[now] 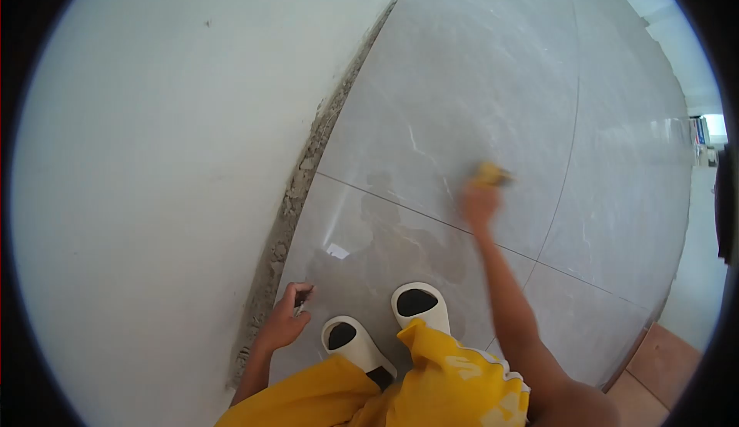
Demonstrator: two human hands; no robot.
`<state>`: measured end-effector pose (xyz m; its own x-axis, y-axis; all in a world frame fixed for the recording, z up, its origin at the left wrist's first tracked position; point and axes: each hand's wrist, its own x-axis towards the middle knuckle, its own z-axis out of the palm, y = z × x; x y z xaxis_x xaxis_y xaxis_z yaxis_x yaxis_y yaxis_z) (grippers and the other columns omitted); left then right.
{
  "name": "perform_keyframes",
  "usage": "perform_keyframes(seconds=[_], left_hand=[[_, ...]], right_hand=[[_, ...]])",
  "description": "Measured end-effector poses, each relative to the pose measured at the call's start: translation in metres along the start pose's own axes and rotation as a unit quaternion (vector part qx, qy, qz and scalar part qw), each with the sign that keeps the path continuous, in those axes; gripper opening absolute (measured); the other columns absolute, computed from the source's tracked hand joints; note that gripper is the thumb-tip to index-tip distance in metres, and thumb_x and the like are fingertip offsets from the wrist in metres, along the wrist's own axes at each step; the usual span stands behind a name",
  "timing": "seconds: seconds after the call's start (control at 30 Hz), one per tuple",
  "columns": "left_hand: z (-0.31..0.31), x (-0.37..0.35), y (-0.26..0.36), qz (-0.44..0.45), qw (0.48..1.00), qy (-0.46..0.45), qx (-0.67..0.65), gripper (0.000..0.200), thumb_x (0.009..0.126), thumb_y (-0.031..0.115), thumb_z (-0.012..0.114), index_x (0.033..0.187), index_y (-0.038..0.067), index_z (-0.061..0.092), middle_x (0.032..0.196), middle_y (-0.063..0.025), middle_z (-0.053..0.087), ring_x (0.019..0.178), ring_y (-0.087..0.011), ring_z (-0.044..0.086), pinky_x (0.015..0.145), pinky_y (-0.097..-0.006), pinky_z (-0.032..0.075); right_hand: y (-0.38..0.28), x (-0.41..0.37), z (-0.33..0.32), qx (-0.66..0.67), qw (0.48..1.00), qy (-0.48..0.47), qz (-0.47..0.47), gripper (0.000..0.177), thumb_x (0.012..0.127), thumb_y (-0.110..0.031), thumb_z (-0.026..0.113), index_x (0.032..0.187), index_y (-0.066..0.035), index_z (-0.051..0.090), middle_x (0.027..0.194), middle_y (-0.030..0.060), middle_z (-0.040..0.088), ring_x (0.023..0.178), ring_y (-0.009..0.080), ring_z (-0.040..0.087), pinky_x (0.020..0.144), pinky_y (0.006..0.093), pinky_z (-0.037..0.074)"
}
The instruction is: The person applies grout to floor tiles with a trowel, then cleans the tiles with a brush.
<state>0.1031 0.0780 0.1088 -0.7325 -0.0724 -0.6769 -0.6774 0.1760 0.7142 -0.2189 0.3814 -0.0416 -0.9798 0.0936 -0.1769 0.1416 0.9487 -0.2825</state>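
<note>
My right hand (482, 202) reaches out over the grey floor tiles (462, 81), its fingers closed around a small yellow object (493, 173) with a dark end. Motion blurs both the hand and that object, which overlaps the tile just beyond a cross joint. Down at the left, my left hand (286, 321) is curled with thumb and fingers near each other, beside the rough gap along the wall. Something small and dark shows between its fingers, and I cannot tell what it is.
A white wall (154, 158) rises on the left, with a rough mortar gap (296, 185) along its foot. My feet in white slippers (419, 304) stand on the tiles. Reddish-brown tiles (662, 358) lie at the lower right. Small items (700, 138) show at the far right.
</note>
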Motion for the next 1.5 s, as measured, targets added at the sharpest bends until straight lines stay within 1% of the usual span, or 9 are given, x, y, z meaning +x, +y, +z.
perform_keyframes(seconds=[0.1,0.2,0.3,0.37,0.47,0.67,0.87,1.27,1.5], left_hand=[[-0.002,0.015,0.024,0.011,0.999,-0.013,0.032,0.045,0.079,-0.004,0.049,0.122,0.001,0.041,0.122,-0.0167,0.052,0.118,-0.027,0.052,0.105,-0.0371,0.036],[-0.004,0.021,0.05,0.02,0.994,0.001,0.104,0.045,0.08,0.001,0.052,0.123,0.0,0.041,0.121,-0.0185,0.054,0.116,-0.0292,0.054,0.103,-0.0379,0.038],[-0.002,0.017,0.063,0.041,0.988,0.024,0.148,0.045,0.08,0.005,0.056,0.123,0.0,0.042,0.118,-0.0211,0.057,0.113,-0.0326,0.056,0.099,-0.0384,0.041],[-0.001,0.016,0.045,0.072,0.989,0.032,0.125,0.045,0.079,0.008,0.058,0.122,0.002,0.043,0.113,-0.0245,0.059,0.109,-0.0367,0.058,0.093,-0.0389,0.044],[0.012,0.021,0.024,0.093,0.995,-0.005,0.038,0.046,0.079,0.007,0.058,0.122,0.001,0.044,0.115,-0.022,0.059,0.11,-0.0331,0.059,0.094,-0.0376,0.044],[0.042,0.04,0.003,0.157,0.986,-0.05,0.012,0.045,0.079,0.002,0.054,0.122,0.0,0.043,0.119,-0.0176,0.057,0.117,-0.0267,0.055,0.101,-0.039,0.041],[0.029,0.035,0.04,0.125,0.991,-0.025,0.04,0.044,0.076,-0.004,0.048,0.12,0.001,0.044,0.121,-0.0157,0.055,0.115,-0.0252,0.053,0.101,-0.0372,0.04],[-0.019,0.022,-0.027,0.166,0.983,-0.026,-0.068,0.041,0.079,0.002,0.048,0.12,0.004,0.047,0.115,-0.01,0.055,0.11,-0.0204,0.052,0.096,-0.035,0.039],[-0.032,0.016,0.034,0.088,0.994,0.052,-0.032,0.045,0.088,0.007,0.054,0.131,0.002,0.042,0.127,-0.0145,0.052,0.122,-0.0254,0.049,0.106,-0.0374,0.034]], right_hand=[[-0.161,-0.043,0.055,0.162,0.96,0.047,-0.225,0.069,0.081,-0.026,0.059,0.139,0.002,0.035,0.14,0.0273,0.04,0.123,0.0413,0.047,0.089,0.0464,0.046],[-0.236,-0.049,0.0,0.218,0.92,-0.222,-0.237,0.06,0.083,-0.026,0.057,0.135,-0.001,0.042,0.131,0.0262,0.049,0.109,0.0426,0.056,0.088,0.0461,0.047],[-0.211,-0.043,-0.039,0.274,0.901,-0.228,-0.246,0.053,0.083,-0.027,0.06,0.129,-0.002,0.049,0.116,0.0221,0.06,0.099,0.0377,0.062,0.085,0.0426,0.049],[-0.16,-0.037,-0.027,0.405,0.851,-0.081,-0.324,0.052,0.082,-0.028,0.066,0.125,-0.001,0.053,0.104,0.0169,0.065,0.093,0.0309,0.064,0.083,0.039,0.05],[-0.106,-0.042,-0.074,0.465,0.834,-0.24,-0.176,0.057,0.08,-0.027,0.07,0.127,-0.001,0.051,0.105,0.0137,0.065,0.093,0.0265,0.063,0.084,0.0363,0.049],[-0.039,-0.041,-0.09,0.233,0.902,-0.171,-0.322,0.057,0.079,-0.032,0.07,0.126,-0.005,0.052,0.106,0.0123,0.063,0.097,0.0257,0.061,0.086,0.038,0.048],[-0.1,-0.056,-0.156,0.12,0.845,-0.158,-0.496,0.042,0.08,-0.024,0.067,0.117,-0.004,0.06,0.101,0.0125,0.062,0.095,0.0291,0.059,0.086,0.0379,0.049],[-0.193,-0.027,-0.212,-0.011,0.804,-0.184,-0.565,0.022,0.077,-0.018,0.068,0.099,-0.012,0.066,0.093,0.0101,0.063,0.083,0.0318,0.062,0.073,0.0424,0.05],[-0.182,0.013,-0.149,0.057,0.813,-0.165,-0.555,0.025,0.076,-0.024,0.067,0.097,-0.011,0.066,0.091,0.0101,0.063,0.082,0.0316,0.062,0.072,0.0413,0.051]])
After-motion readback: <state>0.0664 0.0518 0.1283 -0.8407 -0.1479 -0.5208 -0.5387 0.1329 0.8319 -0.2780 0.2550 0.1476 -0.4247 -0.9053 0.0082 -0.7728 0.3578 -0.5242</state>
